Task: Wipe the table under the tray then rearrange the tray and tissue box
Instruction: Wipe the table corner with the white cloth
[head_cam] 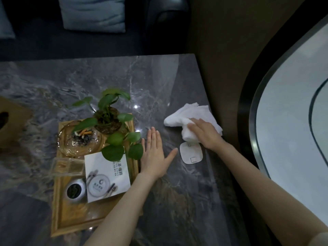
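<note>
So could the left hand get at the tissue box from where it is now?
Probably not directly: the left hand lies flat by the tray's right edge, and the tray with its plant stands between it and the tissue box at far left.

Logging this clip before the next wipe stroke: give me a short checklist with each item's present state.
1. Right hand on the white cloth: ok.
2. Left hand flat against the wooden tray edge: ok.
3. Tray moved off the spot being wiped: ok.
4. White card out of the cloth's way: not ok, touching.
5. Tissue box placed: cannot tell, partly out of view.
</note>
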